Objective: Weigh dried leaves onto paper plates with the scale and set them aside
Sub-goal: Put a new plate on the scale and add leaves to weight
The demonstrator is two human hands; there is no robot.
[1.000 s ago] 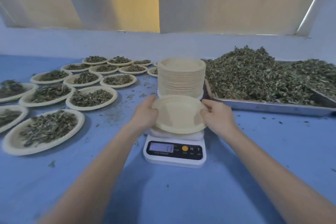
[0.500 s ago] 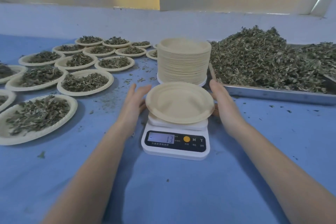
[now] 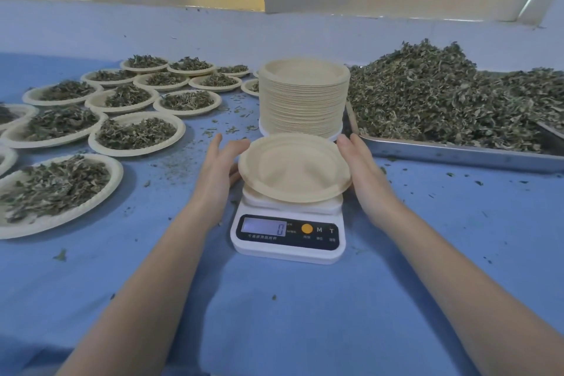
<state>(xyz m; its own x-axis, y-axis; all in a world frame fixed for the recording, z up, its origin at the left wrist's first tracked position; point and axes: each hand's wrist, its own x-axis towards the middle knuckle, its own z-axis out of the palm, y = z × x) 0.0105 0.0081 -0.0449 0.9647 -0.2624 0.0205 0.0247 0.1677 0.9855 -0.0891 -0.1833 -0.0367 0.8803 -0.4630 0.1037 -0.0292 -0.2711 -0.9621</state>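
On the scale [image 3: 288, 230], mid-surface, an empty paper plate [image 3: 294, 168] now sits released; left hand [image 3: 218, 166] and right hand [image 3: 363, 171] have opened, flanking it. Display reads zero: ready for dried leaves [image 3: 442, 98].

An empty beige round paper plate [image 3: 294, 168] sits on the white digital kitchen scale [image 3: 288, 230], whose display reads 0. The left hand [image 3: 218, 168] and right hand [image 3: 361, 171] flank the plate with straight fingers. Behind stands a tall stack of beige paper plates [image 3: 303, 98], beside a metal tray [image 3: 457, 152] heaped with dried green leaves [image 3: 442, 94]. Leaf-filled plates [image 3: 137, 133] cover the blue table [image 3: 274, 314] at left.
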